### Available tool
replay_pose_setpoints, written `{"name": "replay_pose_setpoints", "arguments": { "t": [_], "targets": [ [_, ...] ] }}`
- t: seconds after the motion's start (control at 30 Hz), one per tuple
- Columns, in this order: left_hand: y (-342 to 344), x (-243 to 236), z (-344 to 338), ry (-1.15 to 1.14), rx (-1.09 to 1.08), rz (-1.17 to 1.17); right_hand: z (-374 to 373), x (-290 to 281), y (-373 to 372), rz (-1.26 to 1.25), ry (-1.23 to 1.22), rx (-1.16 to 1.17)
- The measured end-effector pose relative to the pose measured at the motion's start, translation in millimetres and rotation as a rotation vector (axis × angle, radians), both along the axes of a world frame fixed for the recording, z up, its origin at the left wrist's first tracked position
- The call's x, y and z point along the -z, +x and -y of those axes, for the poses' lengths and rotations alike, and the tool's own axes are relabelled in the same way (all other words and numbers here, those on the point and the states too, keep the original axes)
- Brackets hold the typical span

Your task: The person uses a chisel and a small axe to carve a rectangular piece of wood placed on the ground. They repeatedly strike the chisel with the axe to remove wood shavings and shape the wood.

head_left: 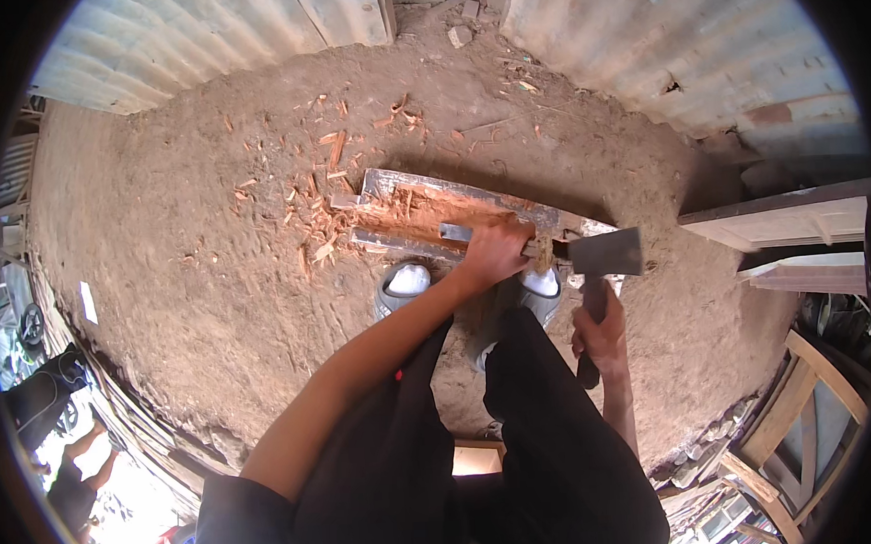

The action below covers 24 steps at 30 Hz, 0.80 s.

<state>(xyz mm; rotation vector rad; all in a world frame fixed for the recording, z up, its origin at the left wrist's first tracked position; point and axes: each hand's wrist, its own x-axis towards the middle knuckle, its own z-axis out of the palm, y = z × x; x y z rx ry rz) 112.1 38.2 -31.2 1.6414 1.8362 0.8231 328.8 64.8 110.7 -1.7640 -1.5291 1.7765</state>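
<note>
A weathered wooden plank [423, 191] lies across the dirt in front of my feet, its near side hacked open to fresh reddish wood. My left hand [492, 253] grips a narrow strip of wood [458, 233] that rests against the plank's near edge. My right hand [601, 331] holds the dark handle of a hatchet [603, 254], whose grey blade sits just right of my left hand, close to the strip's end. My grey shoes [402, 285] stand right behind the plank.
Reddish wood chips [318, 195] litter the dirt ground to the left of and behind the plank. Corrugated metal sheets [696, 52] wall the back. Wooden boards [789, 216] and a wooden frame [809, 393] stand at the right. A person crouches at the lower left.
</note>
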Motion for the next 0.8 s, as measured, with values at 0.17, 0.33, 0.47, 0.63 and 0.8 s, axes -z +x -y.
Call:
{"name": "replay_pose_setpoints", "arguments": {
  "t": [0.17, 0.33, 0.47, 0.63, 0.8],
  "targets": [
    [1, -1, -6, -0.084, 0.031, -0.005, 15, 12, -10, -0.04, 0.08, 0.177],
    [-12, 3, -5, -0.112, 0.07, -0.057, -2, 10, -10, -0.028, -0.096, -0.003],
    [-10, 1, -8, -0.091, 0.048, -0.02, 11, 13, -27, -0.182, 0.077, 0.449],
    [-17, 5, -1, -0.092, 0.042, -0.008, 0, 13, -21, -0.031, -0.077, -0.056],
    [-19, 2, -5, -0.094, 0.086, -0.043, 9, 33, -23, -0.134, 0.087, 0.205]
  ]
}}
